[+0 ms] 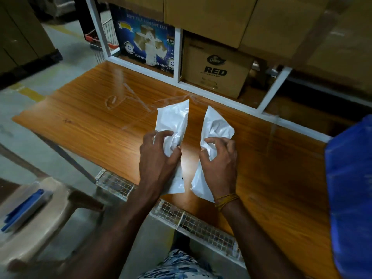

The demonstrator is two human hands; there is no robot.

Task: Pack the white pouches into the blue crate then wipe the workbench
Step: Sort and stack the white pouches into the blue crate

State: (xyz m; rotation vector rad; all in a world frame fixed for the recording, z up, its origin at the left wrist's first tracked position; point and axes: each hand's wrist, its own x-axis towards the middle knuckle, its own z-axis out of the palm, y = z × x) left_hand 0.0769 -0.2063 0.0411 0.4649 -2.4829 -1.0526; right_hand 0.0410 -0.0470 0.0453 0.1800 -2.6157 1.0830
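Observation:
Two white pouches are over the middle of the wooden workbench (84,121). My left hand (159,158) grips the left white pouch (175,119) around its crumpled middle. My right hand (219,164) grips the right white pouch (215,125) the same way, its lower end hanging past my wrist. The two pouches are side by side, a small gap apart. At the far right edge a blue object (350,188) juts into view; whether it is the blue crate I cannot tell.
A white-framed shelf behind the bench holds a blue tape carton (145,45) and a brown "RED" carton (217,71). Large cardboard boxes sit above. A wire mesh rack (197,224) runs along the bench's near edge. A beige plastic chair (36,214) with a blue item stands at lower left.

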